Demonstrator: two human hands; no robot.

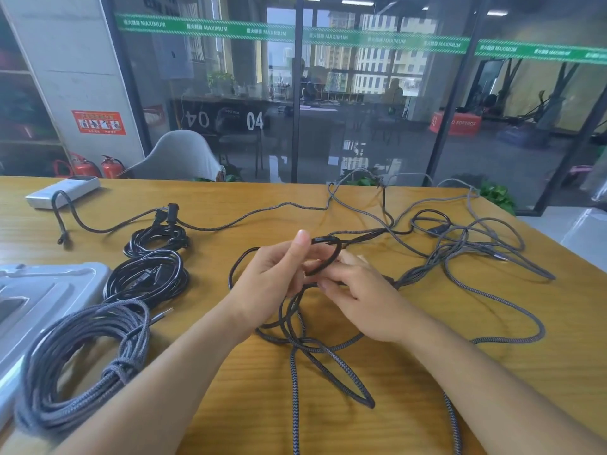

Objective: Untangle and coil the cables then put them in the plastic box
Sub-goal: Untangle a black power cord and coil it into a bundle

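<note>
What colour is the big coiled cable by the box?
The big coiled cable is grey and braided; the head view shows it beside the plastic box.

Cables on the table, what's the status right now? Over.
Left hand and right hand both gripping a black cable loop. Three coils done beside the plastic box. Grey tangle remains.
</note>
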